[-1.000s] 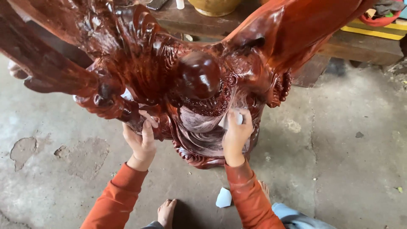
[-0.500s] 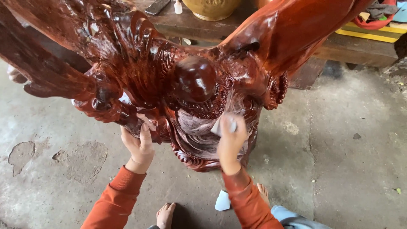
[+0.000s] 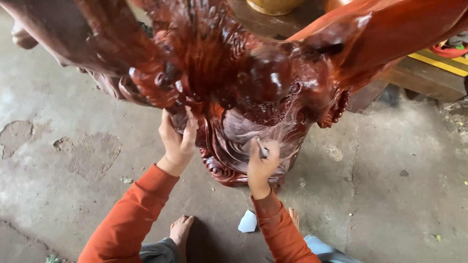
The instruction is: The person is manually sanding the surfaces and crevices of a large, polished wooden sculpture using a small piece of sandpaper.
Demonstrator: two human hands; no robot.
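Here, notes as seen.
Carving (image 3: pixel 243 83): red wood, glossy, stood on concrete floor (image 3: pixel 390 195) at 12 o'clock of the person.
Right hand (image 3: pixel 262 163): closed on a small pale pad (image 3: pixel 263 151), pressed to the dull lower body.
Left hand (image 3: pixel 178 141): fingers wrapped on a carved edge, bracing.
Progress: upper parts judged finished and shiny; the base judged left to rub.
Around: pale scrap (image 3: pixel 247 221) at 6 o'clock between bare feet; bench (image 3: pixel 429 78) at 2 o'clock.
Obstruction: overhanging wings hide part of the work.
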